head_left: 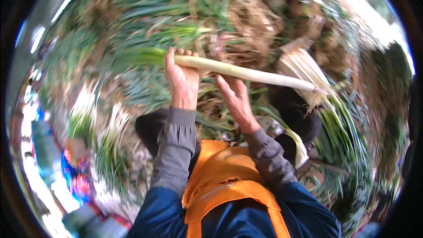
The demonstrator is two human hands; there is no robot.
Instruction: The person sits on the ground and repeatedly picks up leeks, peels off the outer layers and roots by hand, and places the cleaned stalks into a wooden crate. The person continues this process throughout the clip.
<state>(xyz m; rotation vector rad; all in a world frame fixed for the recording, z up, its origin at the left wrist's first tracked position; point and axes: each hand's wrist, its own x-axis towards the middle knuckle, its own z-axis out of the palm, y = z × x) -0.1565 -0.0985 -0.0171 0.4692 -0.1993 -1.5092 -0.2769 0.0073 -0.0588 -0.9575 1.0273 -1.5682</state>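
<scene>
A long leek (244, 72) lies slantwise in front of me, its white shaft and roots to the right and its blurred green leaves to the left. My left hand (183, 76) is closed around it where the leaves begin. Below the middle of the shaft is my right hand (236, 100), fingers apart; its fingertips reach the underside, and whether they press on it I cannot tell. Beyond the root end, a bundle of cleaned leeks (333, 122) rests at my right, pale ends up and green leaves trailing down.
Green leek leaves (158, 6) and dry brown husks (251, 23) are heaped ahead. Smaller bunches of green-and-white stalks (114, 145) lie at the left. Near my right knee is a single pale stalk (300, 148). Blurred colourful objects stand at the far left.
</scene>
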